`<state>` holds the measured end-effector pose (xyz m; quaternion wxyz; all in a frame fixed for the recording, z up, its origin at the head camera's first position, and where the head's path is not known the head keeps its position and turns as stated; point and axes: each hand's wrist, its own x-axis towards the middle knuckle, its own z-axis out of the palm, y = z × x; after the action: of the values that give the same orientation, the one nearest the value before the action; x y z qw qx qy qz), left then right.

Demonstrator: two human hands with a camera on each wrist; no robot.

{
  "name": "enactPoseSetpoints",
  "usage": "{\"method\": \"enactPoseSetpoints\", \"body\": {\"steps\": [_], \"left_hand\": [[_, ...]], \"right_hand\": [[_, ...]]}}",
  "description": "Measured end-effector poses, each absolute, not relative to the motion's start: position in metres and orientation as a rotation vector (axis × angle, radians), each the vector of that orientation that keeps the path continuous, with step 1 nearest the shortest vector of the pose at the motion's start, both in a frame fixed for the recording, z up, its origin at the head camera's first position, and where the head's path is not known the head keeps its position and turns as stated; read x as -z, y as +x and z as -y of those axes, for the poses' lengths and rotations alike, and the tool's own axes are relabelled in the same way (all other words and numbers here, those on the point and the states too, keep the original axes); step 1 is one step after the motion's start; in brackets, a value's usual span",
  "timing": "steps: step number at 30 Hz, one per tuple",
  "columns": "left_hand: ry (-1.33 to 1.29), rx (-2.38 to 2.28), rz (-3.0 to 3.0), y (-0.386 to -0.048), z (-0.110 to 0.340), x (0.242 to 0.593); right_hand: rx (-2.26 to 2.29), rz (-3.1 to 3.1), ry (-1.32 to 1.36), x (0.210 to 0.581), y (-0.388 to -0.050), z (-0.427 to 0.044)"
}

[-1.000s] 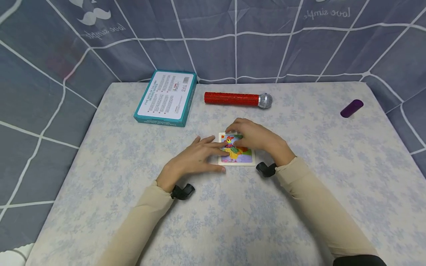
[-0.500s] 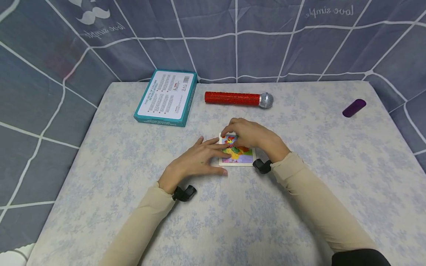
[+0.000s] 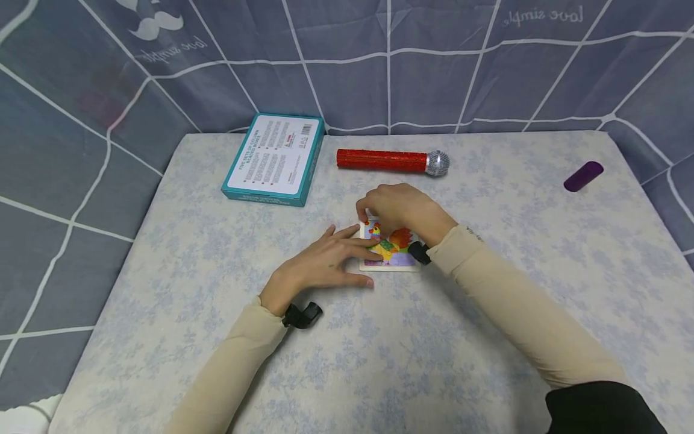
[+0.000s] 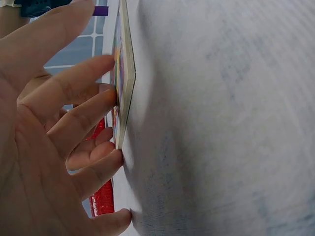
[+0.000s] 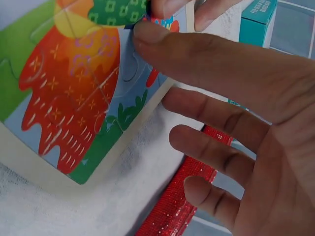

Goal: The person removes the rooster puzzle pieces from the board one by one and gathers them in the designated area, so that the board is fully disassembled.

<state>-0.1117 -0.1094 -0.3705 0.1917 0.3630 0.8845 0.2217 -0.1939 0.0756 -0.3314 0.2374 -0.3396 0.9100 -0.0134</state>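
Observation:
A small jigsaw puzzle with a colourful rooster picture lies on the table in the head view, in its pale frame. My left hand rests at the puzzle's left side, fingers spread, with two fingertips on the picture. In the left wrist view those fingertips touch the puzzle's face and edge. Over the upper part of the puzzle, my right hand bends above it. The right wrist view has its thumb straight against the picture, while the other fingers lie loosely curled beside the frame's edge.
Behind the hands lies a red glittery microphone with a silver head. A flat teal box sits at the back left. Far right is a short purple cylinder. A grey gridded curtain hangs along the table's back edge.
My right hand has shifted slightly left and up over the puzzle, and its wrist now hides the puzzle's right side. The left hand stays nearly still.

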Motion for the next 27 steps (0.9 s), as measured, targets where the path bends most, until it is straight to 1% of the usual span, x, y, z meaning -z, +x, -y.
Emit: {"method": "enactPoseSetpoints", "body": {"steps": [13,27], "left_hand": [[1.04,-0.472,-2.484,-0.1109,0.1074,0.3678],[1.022,-0.509,-2.473,-0.1104,0.1078,0.3683]], "right_hand": [[-0.08,-2.47,-1.019,0.3311,-0.1973,-0.0772],[0.009,-2.411,-0.968,0.3279,-0.1982,-0.076]]}}
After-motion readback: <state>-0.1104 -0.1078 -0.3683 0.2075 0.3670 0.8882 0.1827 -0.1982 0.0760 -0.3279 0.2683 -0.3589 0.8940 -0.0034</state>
